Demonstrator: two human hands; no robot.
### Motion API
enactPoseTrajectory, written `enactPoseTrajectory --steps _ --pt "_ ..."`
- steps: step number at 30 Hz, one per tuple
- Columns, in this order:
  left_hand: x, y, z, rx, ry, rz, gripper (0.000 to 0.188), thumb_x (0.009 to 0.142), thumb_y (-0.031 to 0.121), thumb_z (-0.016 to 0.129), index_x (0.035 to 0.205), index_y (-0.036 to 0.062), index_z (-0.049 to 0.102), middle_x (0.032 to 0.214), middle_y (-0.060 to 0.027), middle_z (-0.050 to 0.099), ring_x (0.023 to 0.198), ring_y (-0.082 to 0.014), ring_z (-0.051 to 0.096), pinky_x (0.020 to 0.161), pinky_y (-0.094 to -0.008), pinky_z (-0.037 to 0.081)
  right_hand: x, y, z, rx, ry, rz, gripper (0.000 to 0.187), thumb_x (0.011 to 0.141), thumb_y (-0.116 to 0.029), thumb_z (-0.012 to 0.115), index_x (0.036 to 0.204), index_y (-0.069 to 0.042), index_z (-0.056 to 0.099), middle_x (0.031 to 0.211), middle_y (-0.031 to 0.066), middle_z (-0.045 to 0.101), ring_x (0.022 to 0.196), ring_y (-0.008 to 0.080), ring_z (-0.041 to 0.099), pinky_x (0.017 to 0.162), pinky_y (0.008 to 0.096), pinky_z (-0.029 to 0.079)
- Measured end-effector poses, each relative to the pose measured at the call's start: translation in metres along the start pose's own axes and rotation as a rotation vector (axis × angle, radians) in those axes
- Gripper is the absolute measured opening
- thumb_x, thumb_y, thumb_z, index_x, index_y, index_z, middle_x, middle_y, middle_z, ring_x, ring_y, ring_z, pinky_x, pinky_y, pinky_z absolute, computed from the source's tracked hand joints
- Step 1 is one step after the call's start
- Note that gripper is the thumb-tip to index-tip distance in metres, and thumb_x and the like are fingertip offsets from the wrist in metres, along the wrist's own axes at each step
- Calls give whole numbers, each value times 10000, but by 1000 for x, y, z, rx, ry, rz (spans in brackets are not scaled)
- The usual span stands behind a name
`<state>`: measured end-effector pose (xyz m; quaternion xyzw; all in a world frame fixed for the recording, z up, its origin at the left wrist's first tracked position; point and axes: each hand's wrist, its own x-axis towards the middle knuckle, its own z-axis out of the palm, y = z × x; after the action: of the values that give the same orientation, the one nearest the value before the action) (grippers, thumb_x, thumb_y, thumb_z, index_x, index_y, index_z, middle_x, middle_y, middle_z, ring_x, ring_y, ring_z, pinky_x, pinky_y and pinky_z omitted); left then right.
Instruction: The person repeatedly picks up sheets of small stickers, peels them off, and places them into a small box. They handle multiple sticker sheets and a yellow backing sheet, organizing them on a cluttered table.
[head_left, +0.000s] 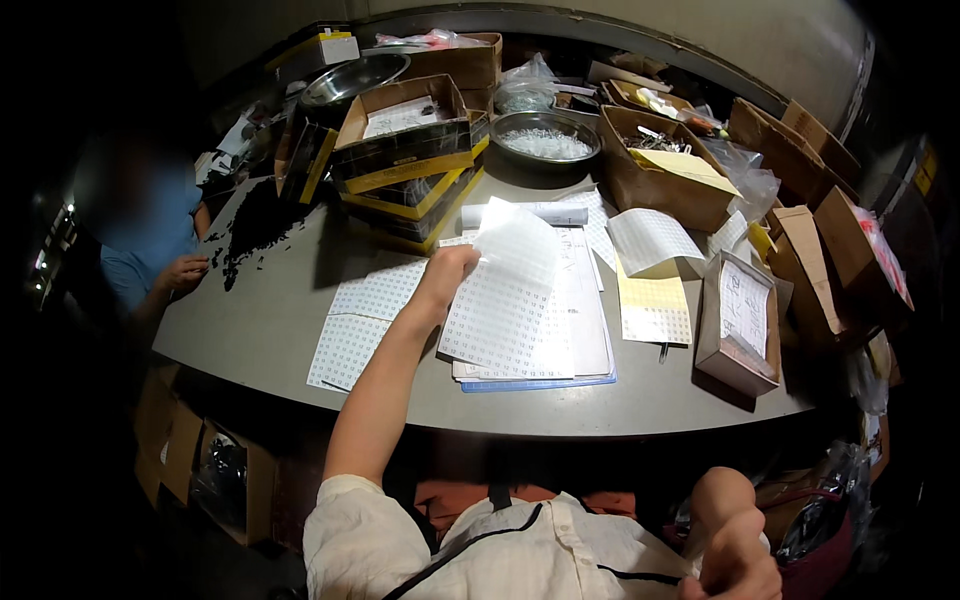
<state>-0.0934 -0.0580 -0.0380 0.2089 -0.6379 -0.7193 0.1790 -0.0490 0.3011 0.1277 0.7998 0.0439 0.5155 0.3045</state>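
Note:
My left hand (448, 275) reaches over the table, fingers closed on the left edge of a sheet of small printed stickers (500, 325). The sheet's upper part is lifted and curls; its lower part lies over a stack of papers (590, 345) on a blue folder (540, 385). More sticker sheets (365, 320) lie flat left of my forearm. My right hand (738, 560) is off the table, low by my body, with curled fingers; whatever it holds, if anything, is hidden. To the right are a bent white sheet (655, 238) and a yellow sticker sheet (652, 305).
A small open box (745, 375) with a written paper stands at the right. Black-and-yellow cartons (405, 180), a metal bowl of clear pieces (545, 140) and a brown box (655, 190) fill the back. At left, another person's hand (185, 272) is near a black heap (262, 222).

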Motion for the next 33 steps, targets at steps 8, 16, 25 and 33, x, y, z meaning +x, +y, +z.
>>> enactPoseTrajectory --steps 8,16,25,33 --pt "6 -2 -13 -103 -90 64 355 948 229 507 983 -70 696 910 -120 719 763 -152 687 673 -290 546 4 -4 -10 109 -103 -33 194 616 206 544 652 23 598 557 8 542 437 109 538 409 237 445" --pt "-9 13 -5 -192 -8 94 317 956 194 491 941 -52 691 847 -88 688 694 -138 633 633 -288 505 12 2 3 57 0 47 188 663 176 539 628 -4 577 565 5 556 465 75 548 439 218 453" --pt "-1 8 -17 -295 6 175 331 973 194 462 993 -54 682 918 -103 706 804 -156 674 731 -299 549 2 9 4 247 -99 60 167 641 153 561 613 -11 565 523 18 536 438 114 569 402 293 460" --pt "-6 29 -2 -677 131 169 333 954 202 469 1024 -66 653 1002 -130 696 947 -204 666 866 -326 521 5 13 2 60 -84 -41 118 729 101 599 672 -1 610 588 38 587 468 138 595 483 330 506"
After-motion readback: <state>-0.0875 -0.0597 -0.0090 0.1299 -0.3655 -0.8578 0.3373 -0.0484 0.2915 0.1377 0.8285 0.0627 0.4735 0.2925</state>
